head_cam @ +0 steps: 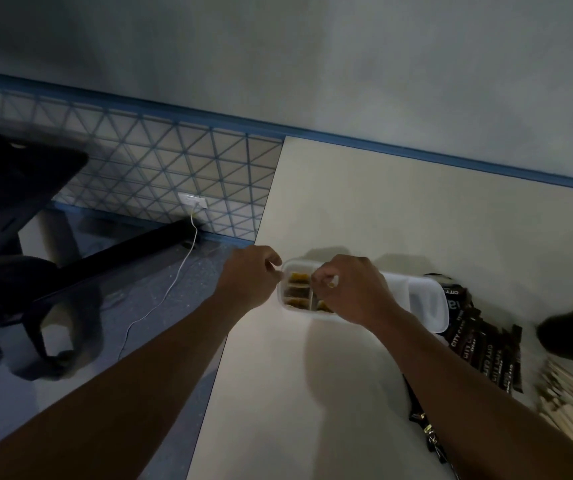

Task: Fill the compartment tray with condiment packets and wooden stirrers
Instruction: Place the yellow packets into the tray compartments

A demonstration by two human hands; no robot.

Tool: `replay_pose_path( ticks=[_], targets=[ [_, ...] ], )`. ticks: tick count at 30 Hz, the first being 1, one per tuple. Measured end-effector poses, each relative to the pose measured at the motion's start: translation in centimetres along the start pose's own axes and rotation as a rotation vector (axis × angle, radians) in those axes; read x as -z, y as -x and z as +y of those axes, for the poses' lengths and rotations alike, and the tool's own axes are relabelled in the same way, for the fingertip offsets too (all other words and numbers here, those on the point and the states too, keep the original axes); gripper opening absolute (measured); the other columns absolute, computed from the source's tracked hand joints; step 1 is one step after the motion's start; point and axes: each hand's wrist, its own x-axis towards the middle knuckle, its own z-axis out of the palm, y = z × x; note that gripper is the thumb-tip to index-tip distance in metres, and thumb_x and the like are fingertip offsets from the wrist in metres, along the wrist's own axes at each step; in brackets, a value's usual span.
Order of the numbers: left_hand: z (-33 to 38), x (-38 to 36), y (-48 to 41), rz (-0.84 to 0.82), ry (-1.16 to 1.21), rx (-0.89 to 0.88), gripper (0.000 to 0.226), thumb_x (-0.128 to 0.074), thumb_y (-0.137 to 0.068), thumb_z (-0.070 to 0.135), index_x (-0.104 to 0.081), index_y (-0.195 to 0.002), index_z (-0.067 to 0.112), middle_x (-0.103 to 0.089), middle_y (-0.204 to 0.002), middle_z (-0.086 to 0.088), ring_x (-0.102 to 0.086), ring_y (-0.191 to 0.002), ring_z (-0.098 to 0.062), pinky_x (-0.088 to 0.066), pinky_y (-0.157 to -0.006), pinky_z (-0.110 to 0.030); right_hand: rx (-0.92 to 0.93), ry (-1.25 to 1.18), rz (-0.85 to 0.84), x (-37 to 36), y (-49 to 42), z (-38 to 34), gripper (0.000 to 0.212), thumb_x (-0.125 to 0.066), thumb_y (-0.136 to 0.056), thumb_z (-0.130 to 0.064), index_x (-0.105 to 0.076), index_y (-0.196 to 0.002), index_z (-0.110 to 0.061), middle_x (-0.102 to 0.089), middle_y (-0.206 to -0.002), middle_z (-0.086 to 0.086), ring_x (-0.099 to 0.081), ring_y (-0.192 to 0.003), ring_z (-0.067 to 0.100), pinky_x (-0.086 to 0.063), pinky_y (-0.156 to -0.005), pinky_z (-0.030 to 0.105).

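Near the middle of the frame, at the left edge of the pale worktop (347, 209), sits the white compartment tray (427, 299), its left compartments already holding yellow-brown condiment packets (299, 278). Both hands hover over that end. The left hand (248, 282) is curled at the tray's left rim, its fingers (273, 263) bent closed, though whether they pinch anything I cannot tell. The right hand (351, 289) covers the tray's middle with fingers folded in; a small pale thing shows at them, too blurred to name. The tray's right compartment looks unfilled. Dark sachets (479, 344) lie just right of the tray, and wooden stirrers (572, 400) are piled at the lower right of the frame. To do this step well, I would press the packets flat within their dividers, then load the stirrers lengthwise into the long compartment.
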Motion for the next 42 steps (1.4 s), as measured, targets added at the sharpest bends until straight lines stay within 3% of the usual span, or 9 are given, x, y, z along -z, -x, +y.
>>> replay_pose_path(
  ticks=[4, 8, 13, 21, 35, 42],
  targets=[
    [-0.7, -1.0, 0.4, -0.053, 0.054, 0.111, 0.028, -0.075, -0.081, 0.029, -0.066, -0.104, 0.016, -0.068, -0.095, -0.005, -0.066, -0.076, -0.019, -0.055, -0.067, -0.029, 0.015, 0.145, -0.06, -1.0, -0.8, -1.6, 0.019, -0.063, -0.086, -0.03, -0.077, -0.097, -0.034, -0.066, -0.098, -0.004, -0.064, -0.091, 0.024, -0.042, -0.071, 0.026],
    [-1.1, -1.7, 0.7, -0.072, 0.171, 0.187, 0.024, -0.073, -0.083, 0.028, -0.063, -0.1, 0.016, -0.069, -0.099, -0.009, -0.07, -0.082, -0.027, -0.06, -0.076, -0.044, 0.017, 0.252, -0.09, -1.8, -1.6, -2.5, 0.02, -0.067, -0.084, -0.025, -0.075, -0.101, -0.029, -0.063, -0.101, -0.002, -0.065, -0.093, 0.026, -0.045, -0.075, 0.029],
    [-0.7, -2.0, 0.8, -0.064, 0.181, 0.183, 0.018, -0.069, -0.087, 0.024, -0.063, -0.101, 0.013, -0.07, -0.093, -0.007, -0.072, -0.066, -0.019, -0.061, -0.064, -0.033, -0.017, 0.337, -0.075, -2.5, -2.2, -3.0, 0.009, -0.061, -0.087, -0.024, -0.07, -0.089, -0.022, -0.067, -0.095, 0.001, -0.067, -0.092, 0.028, -0.043, -0.072, 0.029],
    [-1.0, -2.2, 0.4, -0.074, 0.153, 0.17, 0.01, -0.067, -0.087, 0.019, -0.065, -0.095, 0.015, -0.071, -0.091, -0.007, -0.072, -0.07, -0.019, -0.062, -0.066, -0.038, 0.04, 0.334, 0.008, -1.7, -2.6, -2.6, 0.02, -0.061, -0.087, -0.024, -0.075, -0.101, -0.025, -0.064, -0.1, -0.001, -0.065, -0.093, 0.028, -0.053, -0.08, 0.034],
    [-0.9, -2.3, 0.3, -0.059, 0.135, 0.172, 0.012, -0.068, -0.086, 0.016, -0.066, -0.097, 0.015, -0.071, -0.094, -0.008, -0.07, -0.082, -0.024, -0.061, -0.071, -0.04, -0.004, 0.268, -0.005, -2.9, -2.2, -1.3, 0.025, -0.061, -0.086, -0.022, -0.076, -0.101, -0.034, -0.067, -0.095, -0.006, -0.065, -0.089, 0.024, -0.038, -0.068, 0.025],
    [-0.8, -1.7, 0.7, -0.035, 0.186, 0.191, 0.017, -0.072, -0.084, 0.02, -0.065, -0.097, 0.014, -0.07, -0.088, -0.008, -0.071, -0.071, -0.021, -0.061, -0.066, -0.038, -0.012, 0.218, 0.019, -2.6, -2.1, -1.2, 0.04, -0.064, -0.08, -0.018, -0.07, -0.116, -0.034, -0.07, -0.109, -0.007, -0.065, -0.098, 0.023, -0.049, -0.08, 0.031]
  ],
)
